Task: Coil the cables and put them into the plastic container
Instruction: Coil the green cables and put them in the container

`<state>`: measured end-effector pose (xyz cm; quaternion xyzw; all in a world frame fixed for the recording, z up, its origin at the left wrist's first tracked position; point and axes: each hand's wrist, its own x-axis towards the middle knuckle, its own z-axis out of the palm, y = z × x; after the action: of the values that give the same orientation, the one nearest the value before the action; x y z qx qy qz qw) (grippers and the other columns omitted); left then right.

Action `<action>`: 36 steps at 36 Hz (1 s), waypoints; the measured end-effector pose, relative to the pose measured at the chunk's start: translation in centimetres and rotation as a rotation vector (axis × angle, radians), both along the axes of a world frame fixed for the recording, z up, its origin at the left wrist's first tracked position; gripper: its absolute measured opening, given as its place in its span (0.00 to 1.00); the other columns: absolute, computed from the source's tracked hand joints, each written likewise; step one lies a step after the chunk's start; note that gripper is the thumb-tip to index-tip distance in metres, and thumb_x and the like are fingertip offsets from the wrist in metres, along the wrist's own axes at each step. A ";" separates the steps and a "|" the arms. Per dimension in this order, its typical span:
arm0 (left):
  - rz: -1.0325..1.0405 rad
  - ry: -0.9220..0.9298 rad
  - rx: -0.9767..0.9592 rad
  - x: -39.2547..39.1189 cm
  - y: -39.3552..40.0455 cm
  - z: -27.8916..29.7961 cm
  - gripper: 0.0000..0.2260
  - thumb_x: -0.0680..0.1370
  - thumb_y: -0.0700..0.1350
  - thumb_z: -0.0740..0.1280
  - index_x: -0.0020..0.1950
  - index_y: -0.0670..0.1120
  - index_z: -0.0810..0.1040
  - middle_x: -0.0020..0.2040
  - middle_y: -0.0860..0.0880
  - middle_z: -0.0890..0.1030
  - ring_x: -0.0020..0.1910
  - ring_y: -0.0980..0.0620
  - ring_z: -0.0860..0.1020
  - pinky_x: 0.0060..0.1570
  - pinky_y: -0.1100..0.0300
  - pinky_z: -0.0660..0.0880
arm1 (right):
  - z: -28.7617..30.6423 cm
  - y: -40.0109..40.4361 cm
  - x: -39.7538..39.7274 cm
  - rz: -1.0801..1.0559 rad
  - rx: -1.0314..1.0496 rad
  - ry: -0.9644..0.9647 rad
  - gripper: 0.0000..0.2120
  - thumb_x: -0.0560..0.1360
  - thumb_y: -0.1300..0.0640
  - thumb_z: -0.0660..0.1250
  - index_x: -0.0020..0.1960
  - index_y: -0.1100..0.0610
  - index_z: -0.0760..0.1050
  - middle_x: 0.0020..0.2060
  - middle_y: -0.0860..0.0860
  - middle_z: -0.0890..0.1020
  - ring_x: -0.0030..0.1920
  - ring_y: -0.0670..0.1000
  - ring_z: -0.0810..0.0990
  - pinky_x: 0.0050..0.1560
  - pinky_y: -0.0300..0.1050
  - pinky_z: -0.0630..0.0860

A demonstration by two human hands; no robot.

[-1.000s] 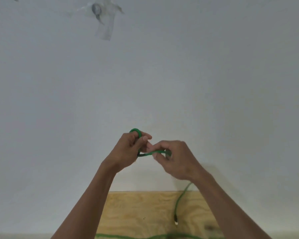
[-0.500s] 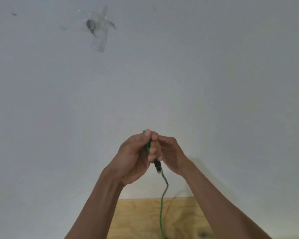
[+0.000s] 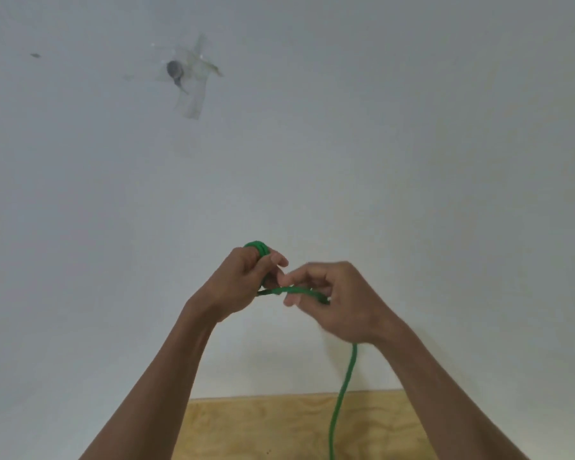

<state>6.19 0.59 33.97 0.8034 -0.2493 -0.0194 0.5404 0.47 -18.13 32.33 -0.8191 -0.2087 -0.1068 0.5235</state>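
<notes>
A green cable (image 3: 343,390) runs through both my hands, held up in front of a white wall. My left hand (image 3: 243,280) grips a small coil of it, and green loops show above my fingers. My right hand (image 3: 339,300) pinches the strand that stretches level between the hands. Below my right hand the cable hangs down over the plywood table (image 3: 279,426) and leaves the frame at the bottom. The plastic container is out of sight.
The white wall (image 3: 412,161) fills most of the view. A grey round fitting under clear tape (image 3: 180,78) is stuck on it at the upper left. The table's far edge meets the wall low in the frame.
Half a second ago my hands were pressed together with the cable end hanging between them. Now they are apart, the right hand has moved right and a strand is stretched between them.
</notes>
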 end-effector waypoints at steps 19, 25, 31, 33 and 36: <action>-0.336 0.327 -0.634 -3.0 -4.1 -0.1 0.16 0.83 0.50 0.58 0.47 0.40 0.79 0.31 0.44 0.75 0.30 0.49 0.73 0.40 0.55 0.74 | -4.4 0.2 3.3 0.039 0.434 0.180 0.17 0.76 0.58 0.61 0.32 0.47 0.81 0.27 0.48 0.79 0.29 0.55 0.73 0.26 0.42 0.64; -0.159 0.215 -0.633 -0.5 -4.0 0.7 0.14 0.82 0.49 0.61 0.51 0.40 0.78 0.34 0.48 0.79 0.33 0.52 0.76 0.44 0.54 0.72 | -6.1 1.2 1.4 -0.050 0.298 0.225 0.08 0.81 0.53 0.65 0.55 0.46 0.83 0.31 0.47 0.79 0.28 0.49 0.69 0.30 0.42 0.70; 0.030 0.024 -0.329 1.0 -2.8 -0.7 0.15 0.83 0.50 0.61 0.53 0.38 0.79 0.36 0.46 0.81 0.35 0.49 0.77 0.38 0.52 0.72 | -5.2 1.4 -0.3 -0.041 0.176 0.230 0.09 0.80 0.54 0.66 0.59 0.47 0.80 0.33 0.45 0.81 0.29 0.49 0.70 0.29 0.41 0.71; 0.077 -0.034 -0.192 0.9 -2.2 -1.2 0.14 0.84 0.47 0.60 0.52 0.38 0.79 0.37 0.45 0.82 0.34 0.51 0.79 0.36 0.58 0.72 | -4.7 1.0 -0.7 -0.035 0.105 0.191 0.13 0.79 0.55 0.67 0.63 0.51 0.79 0.38 0.45 0.83 0.27 0.44 0.73 0.30 0.35 0.70; 0.079 -0.061 -0.039 0.3 -1.8 -2.2 0.16 0.85 0.48 0.59 0.44 0.43 0.81 0.34 0.48 0.81 0.30 0.56 0.77 0.34 0.65 0.71 | -2.8 0.4 -1.0 -0.005 -0.023 0.121 0.13 0.78 0.60 0.67 0.61 0.50 0.79 0.44 0.47 0.85 0.32 0.39 0.78 0.34 0.31 0.72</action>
<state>6.50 -1.16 31.73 0.8023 -0.2340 0.0314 0.5483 -0.49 -17.71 29.48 -0.8305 -0.1758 -0.0561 0.5256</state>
